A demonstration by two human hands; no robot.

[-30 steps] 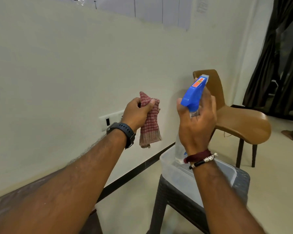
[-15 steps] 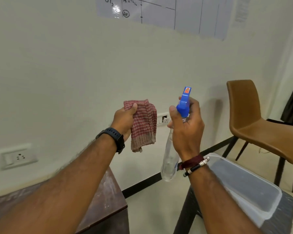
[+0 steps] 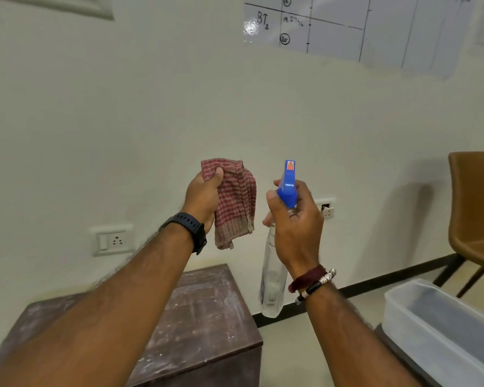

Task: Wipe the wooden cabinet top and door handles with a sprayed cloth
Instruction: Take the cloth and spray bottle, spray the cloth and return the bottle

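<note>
View swung left: cabinet (image 3: 207,311) below hands, tub (image 3: 442,325), chair (image 3: 475,208) right.

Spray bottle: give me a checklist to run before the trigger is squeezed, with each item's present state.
1. Cloth gripped by left hand: ok, thumb pinches its top and it hangs free.
2. Bottle held by right hand: ok, fingers wrap the neck under the blue spray head.
3. Nozzle aimed at cloth: cannot tell; the nozzle tip is hidden from the head view.
4. Cloth beside nozzle, apart from it: ok, a clear gap shows between them.
5. Liquid in bottle: cannot tell; the body is clear and blurred.
6. Cabinet top ready for wiping: ok, it lies bare below the hands, with pale smears.
</note>
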